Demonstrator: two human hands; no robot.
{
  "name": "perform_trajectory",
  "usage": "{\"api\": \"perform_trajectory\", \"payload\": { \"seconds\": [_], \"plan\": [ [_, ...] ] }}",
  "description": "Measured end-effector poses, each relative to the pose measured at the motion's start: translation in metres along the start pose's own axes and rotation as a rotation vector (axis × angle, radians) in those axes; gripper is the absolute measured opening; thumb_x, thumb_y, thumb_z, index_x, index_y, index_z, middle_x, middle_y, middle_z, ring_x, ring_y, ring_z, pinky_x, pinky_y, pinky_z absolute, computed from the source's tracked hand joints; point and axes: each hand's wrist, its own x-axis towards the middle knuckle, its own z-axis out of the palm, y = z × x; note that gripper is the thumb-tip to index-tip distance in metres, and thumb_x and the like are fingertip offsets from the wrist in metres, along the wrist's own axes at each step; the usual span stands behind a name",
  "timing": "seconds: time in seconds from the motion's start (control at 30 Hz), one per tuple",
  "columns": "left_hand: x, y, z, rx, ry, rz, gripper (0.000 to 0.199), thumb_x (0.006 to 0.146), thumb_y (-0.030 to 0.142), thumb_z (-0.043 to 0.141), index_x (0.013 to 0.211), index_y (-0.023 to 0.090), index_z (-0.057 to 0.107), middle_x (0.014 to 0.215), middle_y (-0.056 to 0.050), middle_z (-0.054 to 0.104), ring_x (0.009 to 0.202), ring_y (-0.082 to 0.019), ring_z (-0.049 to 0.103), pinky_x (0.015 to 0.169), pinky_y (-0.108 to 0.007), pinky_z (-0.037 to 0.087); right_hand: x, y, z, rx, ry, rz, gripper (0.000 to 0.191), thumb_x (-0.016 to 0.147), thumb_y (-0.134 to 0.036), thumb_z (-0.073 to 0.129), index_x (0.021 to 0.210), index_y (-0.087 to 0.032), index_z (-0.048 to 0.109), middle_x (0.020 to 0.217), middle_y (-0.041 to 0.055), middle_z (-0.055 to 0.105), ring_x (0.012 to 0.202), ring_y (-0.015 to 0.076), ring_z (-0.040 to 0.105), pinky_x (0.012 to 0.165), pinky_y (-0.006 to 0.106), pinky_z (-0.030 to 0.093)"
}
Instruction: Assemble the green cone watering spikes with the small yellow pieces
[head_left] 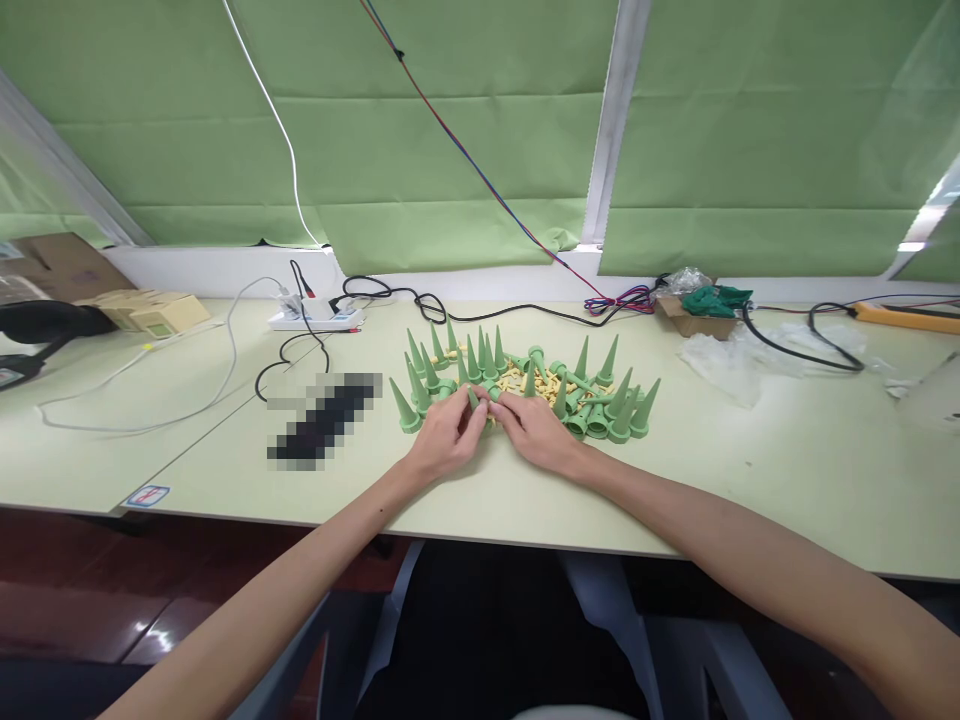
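Note:
My left hand [448, 437] is closed around a green plastic spike [473, 398] just above the near side of the table. Against it, my right hand [538, 430] is closed with its fingertips pinched close to the spike; whatever it grips is too small or hidden to name. Around both hands stand many green cone-shaped spikes [645, 408], mostly point up on round bases. Several hollow green pieces [598, 422] lie on their sides to the right. Among them is spread a pile of small yellow parts [538, 385].
A white power strip [315, 316] with cables sits at the back left. Black cable [517, 308] runs along the back. A small cardboard box [697, 318] and clear plastic bags [731, 362] lie right. Yellow boxes [169, 312] stand far left, and a blurred-out dark object [326, 420] lies left.

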Motion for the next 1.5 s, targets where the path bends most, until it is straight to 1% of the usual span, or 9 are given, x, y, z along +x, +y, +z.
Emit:
{"api": "perform_trajectory", "payload": {
  "seconds": [0.23, 0.37, 0.53, 0.77, 0.93, 1.1, 1.2, 1.33, 1.5],
  "plan": [
    [0.0023, 0.0018, -0.0012, 0.011, 0.046, -0.053, 0.010, 0.094, 0.024, 0.044, 0.088, 0.019, 0.050, 0.080, 0.000, 0.063, 0.047, -0.007, 0.044, 0.050, -0.024, 0.038, -0.0016, -0.0018, -0.0007, 0.033, -0.013, 0.047, 0.021, 0.099, -0.037, 0.042, 0.088, -0.022, 0.051, 0.062, -0.0048, 0.053, 0.052, 0.0122, 0.045, 0.057, 0.024, 0.031],
    [0.0031, 0.0036, -0.0023, 0.006, 0.028, -0.031, 0.009, 0.093, 0.024, 0.044, 0.090, 0.019, 0.051, 0.073, 0.001, 0.061, 0.046, -0.008, 0.045, 0.051, -0.024, 0.038, -0.0005, 0.0005, 0.0000, 0.014, -0.017, -0.006, 0.024, 0.099, -0.029, 0.041, 0.077, -0.020, 0.049, 0.063, -0.0031, 0.051, 0.054, 0.0121, 0.044, 0.057, 0.025, 0.030],
    [0.0021, 0.0031, -0.0016, 0.016, 0.025, -0.009, 0.008, 0.093, 0.023, 0.045, 0.091, 0.019, 0.051, 0.067, 0.002, 0.058, 0.046, -0.008, 0.044, 0.050, -0.025, 0.038, 0.0002, 0.0011, 0.0004, -0.007, -0.046, 0.036, 0.039, 0.102, -0.036, 0.035, 0.067, -0.020, 0.045, 0.058, -0.0022, 0.048, 0.052, 0.0119, 0.041, 0.056, 0.026, 0.029],
    [0.0028, 0.0015, -0.0003, 0.018, 0.054, -0.044, 0.009, 0.094, 0.024, 0.045, 0.089, 0.019, 0.050, 0.077, 0.000, 0.062, 0.047, -0.007, 0.043, 0.050, -0.025, 0.038, -0.0021, -0.0021, -0.0010, 0.050, 0.019, 0.059, 0.017, 0.097, -0.036, 0.046, 0.091, -0.022, 0.052, 0.060, -0.0048, 0.054, 0.052, 0.0133, 0.046, 0.057, 0.025, 0.032],
    [0.0027, 0.0008, -0.0006, 0.007, 0.035, -0.032, 0.009, 0.094, 0.024, 0.045, 0.088, 0.019, 0.051, 0.076, 0.000, 0.062, 0.046, -0.007, 0.043, 0.049, -0.025, 0.037, -0.0010, -0.0005, -0.0014, 0.039, 0.016, -0.007, 0.022, 0.098, -0.029, 0.042, 0.079, -0.021, 0.048, 0.061, -0.0042, 0.049, 0.053, 0.0124, 0.043, 0.056, 0.025, 0.030],
    [0.0019, 0.0006, -0.0004, 0.013, 0.034, -0.024, 0.010, 0.094, 0.025, 0.045, 0.090, 0.019, 0.052, 0.073, 0.001, 0.061, 0.046, -0.008, 0.043, 0.050, -0.025, 0.038, 0.0000, 0.0014, -0.0004, -0.001, -0.003, 0.019, 0.034, 0.100, -0.033, 0.038, 0.070, -0.021, 0.045, 0.058, -0.0034, 0.047, 0.051, 0.0119, 0.040, 0.055, 0.025, 0.028],
    [0.0021, -0.0001, 0.0004, 0.019, 0.029, -0.032, 0.012, 0.094, 0.026, 0.045, 0.091, 0.019, 0.053, 0.071, 0.000, 0.061, 0.047, -0.009, 0.043, 0.051, -0.026, 0.038, -0.0010, -0.0003, -0.0013, 0.014, 0.004, 0.055, 0.031, 0.100, -0.037, 0.039, 0.076, -0.021, 0.050, 0.059, -0.0036, 0.050, 0.052, 0.0123, 0.043, 0.055, 0.025, 0.030],
    [0.0025, -0.0011, 0.0014, 0.021, 0.030, -0.049, 0.012, 0.094, 0.026, 0.044, 0.092, 0.019, 0.053, 0.071, 0.000, 0.061, 0.048, -0.009, 0.044, 0.052, -0.026, 0.039, -0.0023, -0.0028, -0.0027, 0.070, -0.006, 0.056, 0.015, 0.096, -0.035, 0.047, 0.096, -0.022, 0.054, 0.060, -0.0052, 0.055, 0.053, 0.0136, 0.047, 0.058, 0.025, 0.034],
    [0.0024, -0.0013, 0.0018, 0.016, 0.012, -0.036, 0.011, 0.094, 0.026, 0.045, 0.090, 0.019, 0.052, 0.073, -0.001, 0.061, 0.048, -0.009, 0.042, 0.051, -0.026, 0.038, -0.0013, -0.0022, -0.0031, 0.074, 0.000, 0.010, 0.016, 0.097, -0.029, 0.043, 0.088, -0.021, 0.053, 0.065, -0.0033, 0.055, 0.054, 0.0130, 0.046, 0.057, 0.025, 0.033]
  ]
}}
